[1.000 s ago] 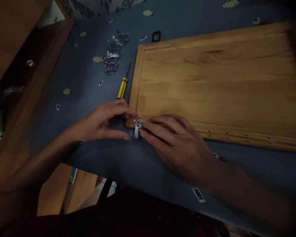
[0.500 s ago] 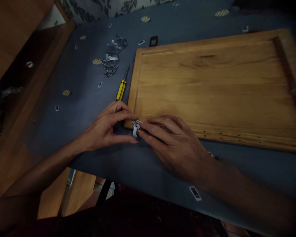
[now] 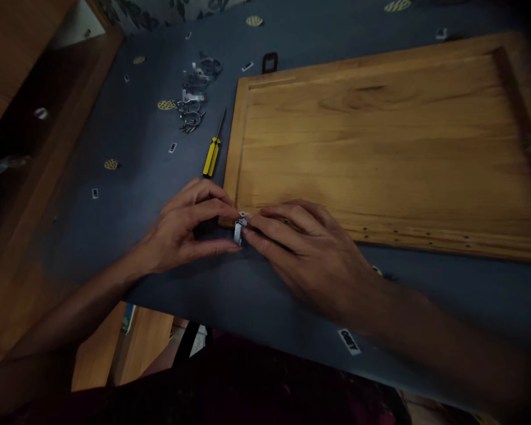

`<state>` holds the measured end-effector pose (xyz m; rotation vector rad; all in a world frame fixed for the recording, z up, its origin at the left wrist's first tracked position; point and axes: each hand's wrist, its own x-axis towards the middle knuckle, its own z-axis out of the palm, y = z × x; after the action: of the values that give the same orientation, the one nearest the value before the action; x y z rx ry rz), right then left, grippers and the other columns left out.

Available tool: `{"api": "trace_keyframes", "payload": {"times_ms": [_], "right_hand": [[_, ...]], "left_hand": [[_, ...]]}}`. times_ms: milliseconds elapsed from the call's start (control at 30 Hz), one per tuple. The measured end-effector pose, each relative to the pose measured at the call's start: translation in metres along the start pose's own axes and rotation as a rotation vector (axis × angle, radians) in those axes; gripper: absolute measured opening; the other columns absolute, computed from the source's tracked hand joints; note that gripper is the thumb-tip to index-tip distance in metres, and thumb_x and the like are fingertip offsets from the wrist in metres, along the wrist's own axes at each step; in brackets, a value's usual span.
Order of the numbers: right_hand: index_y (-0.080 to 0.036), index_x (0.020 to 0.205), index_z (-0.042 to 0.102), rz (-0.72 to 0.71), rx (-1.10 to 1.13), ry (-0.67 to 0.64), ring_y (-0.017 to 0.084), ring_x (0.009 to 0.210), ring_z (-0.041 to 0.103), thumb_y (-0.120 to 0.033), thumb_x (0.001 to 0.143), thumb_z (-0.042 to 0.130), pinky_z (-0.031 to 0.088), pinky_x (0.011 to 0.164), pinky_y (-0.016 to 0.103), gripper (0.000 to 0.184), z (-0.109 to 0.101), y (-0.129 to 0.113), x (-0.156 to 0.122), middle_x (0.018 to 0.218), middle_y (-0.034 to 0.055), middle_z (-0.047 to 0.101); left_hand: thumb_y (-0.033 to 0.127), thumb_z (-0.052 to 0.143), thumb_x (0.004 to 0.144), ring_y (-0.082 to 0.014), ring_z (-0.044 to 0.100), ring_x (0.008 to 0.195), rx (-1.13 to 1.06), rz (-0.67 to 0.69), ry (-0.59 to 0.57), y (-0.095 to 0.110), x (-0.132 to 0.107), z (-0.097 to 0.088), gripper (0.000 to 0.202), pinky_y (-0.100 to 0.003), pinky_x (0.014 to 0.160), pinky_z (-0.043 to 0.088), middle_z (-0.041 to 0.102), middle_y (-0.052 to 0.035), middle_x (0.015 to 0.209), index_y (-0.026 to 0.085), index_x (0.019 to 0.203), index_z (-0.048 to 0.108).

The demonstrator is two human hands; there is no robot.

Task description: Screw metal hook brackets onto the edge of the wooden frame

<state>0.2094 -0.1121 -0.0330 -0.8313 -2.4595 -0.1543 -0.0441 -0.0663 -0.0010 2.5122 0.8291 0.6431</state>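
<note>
A small metal hinge piece [image 3: 239,229] sits at the near left corner of a wooden cabinet door [image 3: 380,141] that lies flat on a blue-covered table [image 3: 133,177]. My left hand [image 3: 183,230] pinches the hinge piece from the left with thumb and forefinger. From the right, my right hand [image 3: 310,254] lies over the door's near edge, its fingertips pressed against the same piece. Both hands are closed around it.
A yellow-handled screwdriver [image 3: 212,154] lies just left of the door. Farther back is a heap of metal hinge parts and screws [image 3: 194,91]. Small stickers dot the cloth. A row of screw holes runs along the door's near edge [image 3: 425,239]. A wooden cabinet [image 3: 17,106] stands at left.
My left thumb and forefinger have closed in on the hinge piece. Both hands and the piece stayed at the door's corner; the view shifted slightly.
</note>
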Motion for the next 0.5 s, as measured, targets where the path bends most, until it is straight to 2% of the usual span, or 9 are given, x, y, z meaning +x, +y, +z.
{"api": "trace_keyframes", "payload": {"times_ms": [100, 167, 267, 333, 500], "right_hand": [[-0.013, 0.119, 0.077, -0.005, 0.017, 0.019, 0.027, 0.113, 0.067, -0.01, 0.107, 0.05, 0.057, 0.098, 0.043, 0.03, 0.0014, 0.0001, -0.0003, 0.123, 0.0072, 0.081], [-0.013, 0.118, 0.077, -0.005, 0.023, 0.021, 0.026, 0.113, 0.067, -0.009, 0.106, 0.051, 0.057, 0.097, 0.043, 0.03, 0.0023, 0.0007, -0.0005, 0.123, 0.0078, 0.08], [-0.012, 0.117, 0.078, -0.007, 0.035, 0.028, 0.027, 0.112, 0.067, -0.008, 0.106, 0.05, 0.057, 0.097, 0.043, 0.03, 0.0029, 0.0015, -0.0005, 0.121, 0.0084, 0.081], [-0.011, 0.117, 0.078, -0.005, 0.038, 0.033, 0.027, 0.112, 0.067, -0.009, 0.107, 0.049, 0.057, 0.097, 0.043, 0.03, 0.0028, 0.0017, -0.0001, 0.121, 0.0081, 0.081], [-0.013, 0.116, 0.078, -0.002, 0.007, 0.028, 0.026, 0.109, 0.068, -0.01, 0.108, 0.047, 0.057, 0.095, 0.041, 0.032, 0.0014, 0.0011, 0.0016, 0.12, 0.0056, 0.081]], "left_hand": [[0.054, 0.079, 0.094, -0.0235, 0.069, 0.103, -0.015, 0.008, 0.007, -0.0008, 0.0008, -0.0012, 0.038, -0.039, 0.091, 0.059, 0.074, -0.0071, 0.107, 0.026, 0.119, 0.074], [0.053, 0.076, 0.097, -0.0242, 0.07, 0.104, -0.048, -0.014, 0.001, -0.0007, 0.0006, -0.0019, 0.034, -0.041, 0.091, 0.06, 0.075, -0.0072, 0.106, 0.027, 0.119, 0.074], [0.037, 0.067, 0.106, -0.0222, 0.071, 0.104, -0.081, -0.065, 0.031, -0.0012, 0.0007, -0.0015, 0.016, -0.039, 0.09, 0.061, 0.077, -0.0066, 0.107, 0.029, 0.116, 0.076], [0.029, 0.066, 0.106, -0.0207, 0.072, 0.101, -0.08, -0.065, 0.058, -0.0029, 0.0016, -0.0002, 0.014, -0.038, 0.09, 0.061, 0.077, -0.0055, 0.105, 0.029, 0.113, 0.078], [0.034, 0.074, 0.101, -0.0204, 0.071, 0.096, -0.082, -0.021, 0.048, -0.0077, 0.006, 0.0019, 0.01, -0.039, 0.089, 0.06, 0.078, -0.0042, 0.1, 0.03, 0.107, 0.082]]}}
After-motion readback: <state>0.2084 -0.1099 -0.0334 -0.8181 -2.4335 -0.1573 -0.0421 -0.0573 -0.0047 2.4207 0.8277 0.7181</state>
